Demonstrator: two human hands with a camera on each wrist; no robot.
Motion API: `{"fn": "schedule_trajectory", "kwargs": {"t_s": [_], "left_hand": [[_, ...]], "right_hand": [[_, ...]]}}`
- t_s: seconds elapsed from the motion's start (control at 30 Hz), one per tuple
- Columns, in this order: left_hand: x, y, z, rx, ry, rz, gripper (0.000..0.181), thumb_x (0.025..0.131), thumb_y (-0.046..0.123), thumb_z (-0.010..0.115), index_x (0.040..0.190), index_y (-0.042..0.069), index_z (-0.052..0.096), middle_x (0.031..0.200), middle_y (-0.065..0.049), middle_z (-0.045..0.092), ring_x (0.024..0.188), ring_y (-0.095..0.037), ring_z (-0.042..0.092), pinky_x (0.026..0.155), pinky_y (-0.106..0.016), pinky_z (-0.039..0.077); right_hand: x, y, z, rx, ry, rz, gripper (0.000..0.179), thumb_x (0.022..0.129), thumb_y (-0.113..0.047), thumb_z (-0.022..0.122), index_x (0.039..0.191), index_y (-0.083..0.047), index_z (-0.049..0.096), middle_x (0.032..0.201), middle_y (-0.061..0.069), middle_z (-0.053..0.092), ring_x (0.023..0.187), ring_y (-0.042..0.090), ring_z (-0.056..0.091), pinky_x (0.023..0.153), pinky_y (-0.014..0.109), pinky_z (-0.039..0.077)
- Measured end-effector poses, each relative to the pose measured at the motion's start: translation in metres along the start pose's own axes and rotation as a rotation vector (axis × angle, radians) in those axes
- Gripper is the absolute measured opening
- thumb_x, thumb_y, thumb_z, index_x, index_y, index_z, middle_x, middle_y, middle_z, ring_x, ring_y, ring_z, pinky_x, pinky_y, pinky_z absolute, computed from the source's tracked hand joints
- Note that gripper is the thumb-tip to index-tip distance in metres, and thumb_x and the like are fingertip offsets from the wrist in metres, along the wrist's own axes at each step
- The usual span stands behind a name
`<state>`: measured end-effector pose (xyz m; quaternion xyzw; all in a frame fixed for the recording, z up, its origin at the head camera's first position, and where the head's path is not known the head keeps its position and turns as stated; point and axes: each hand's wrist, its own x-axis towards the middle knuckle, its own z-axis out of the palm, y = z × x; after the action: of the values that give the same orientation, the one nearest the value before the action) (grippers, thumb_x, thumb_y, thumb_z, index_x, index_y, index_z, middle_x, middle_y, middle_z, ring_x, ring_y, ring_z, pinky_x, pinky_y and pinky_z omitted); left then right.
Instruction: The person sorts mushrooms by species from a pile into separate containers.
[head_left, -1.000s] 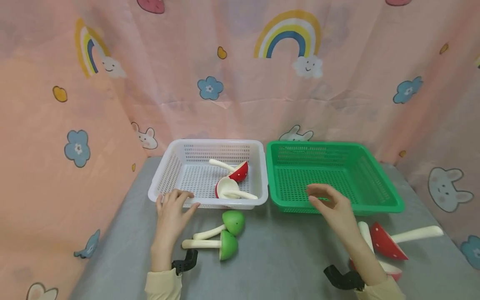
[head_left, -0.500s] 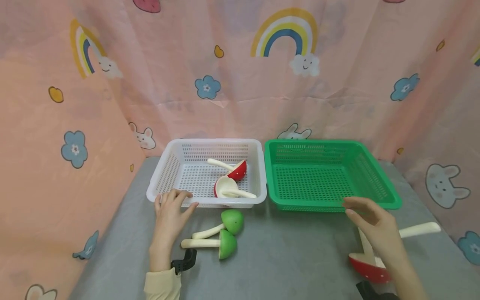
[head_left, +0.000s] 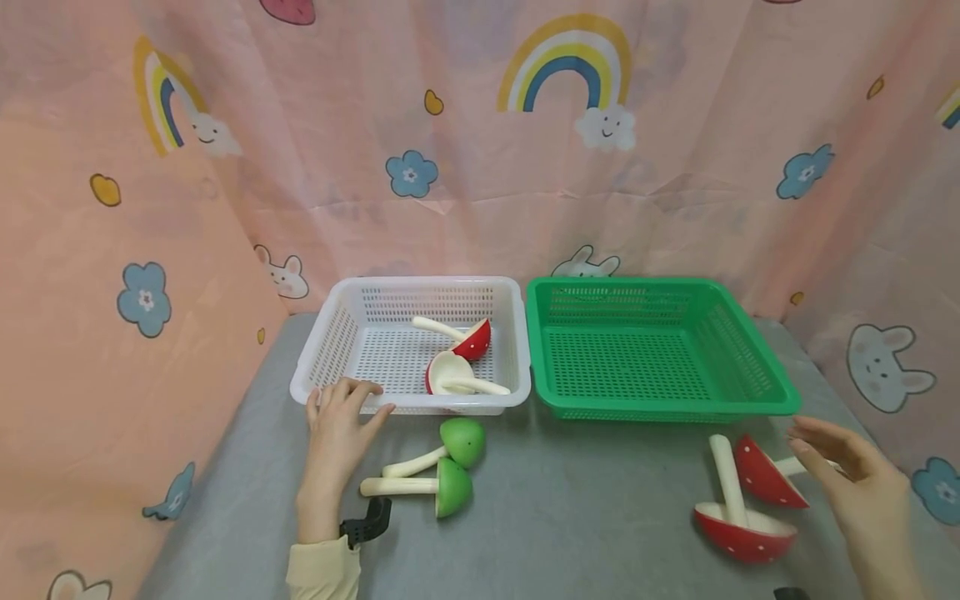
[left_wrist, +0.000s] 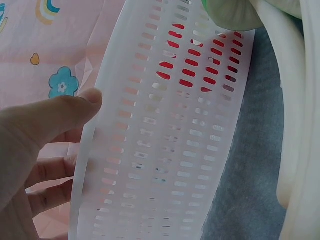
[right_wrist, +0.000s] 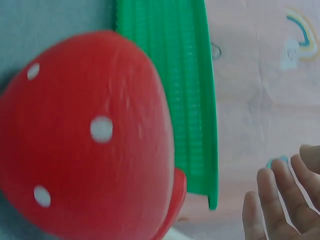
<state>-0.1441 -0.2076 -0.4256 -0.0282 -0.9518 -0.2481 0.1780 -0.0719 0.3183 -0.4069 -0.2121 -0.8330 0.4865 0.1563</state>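
My left hand is at the front rim of the white basket, its fingers loosely bent over the edge; in the left wrist view its thumb overlaps that rim. Two red mushroom-shaped ladles with white spots, one behind and one in front, lie in this basket. On the table at right are two more red ladles, a near one and a far one. My right hand, fingers relaxed and holding nothing, overlaps the far one's cream handle. The near cap fills much of the right wrist view.
A green basket stands right of the white one, nothing in it. Two green mushroom-shaped ladles, one behind and one in front, lie before the white basket. A pink printed curtain hangs behind the grey table.
My right hand has moved right and toward me, from over the green basket's front edge to the far red ladle's handle. My left hand has stayed at the white rim.
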Motion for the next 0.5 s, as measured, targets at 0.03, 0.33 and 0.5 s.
{"fn": "schedule_trajectory", "kwargs": {"t_s": [0.03, 0.33, 0.5], "left_hand": [[0.000, 0.000, 0.000, 0.000, -0.001, -0.002, 0.029, 0.084, 0.030, 0.074, 0.106, 0.012, 0.068, 0.106, -0.008, 0.060, 0.113, -0.032, 0.049, 0.114, -0.063, 0.013], [-0.002, 0.001, -0.002, 0.003, -0.022, -0.026, 0.030, 0.085, 0.032, 0.072, 0.107, 0.012, 0.067, 0.108, -0.008, 0.060, 0.114, -0.032, 0.048, 0.114, -0.062, 0.011], [-0.001, 0.001, -0.002, -0.002, -0.023, -0.022, 0.030, 0.085, 0.032, 0.072, 0.107, 0.012, 0.067, 0.108, -0.008, 0.059, 0.114, -0.032, 0.048, 0.115, -0.062, 0.011]], "right_hand": [[0.001, 0.002, -0.002, 0.018, 0.020, 0.027, 0.038, 0.094, -0.020, 0.060, 0.132, -0.023, 0.056, 0.092, -0.036, 0.054, 0.084, -0.019, 0.051, 0.067, 0.001, 0.038], [0.013, 0.016, -0.014, 0.271, 0.106, 0.177, 0.036, 0.095, -0.009, 0.056, 0.125, -0.028, 0.058, 0.090, -0.029, 0.058, 0.079, -0.014, 0.055, 0.061, 0.001, 0.044], [0.017, 0.028, -0.016, 0.302, 0.152, 0.288, 0.031, 0.095, -0.013, 0.056, 0.118, -0.033, 0.056, 0.088, -0.026, 0.054, 0.074, -0.013, 0.053, 0.057, 0.001, 0.044]]}}
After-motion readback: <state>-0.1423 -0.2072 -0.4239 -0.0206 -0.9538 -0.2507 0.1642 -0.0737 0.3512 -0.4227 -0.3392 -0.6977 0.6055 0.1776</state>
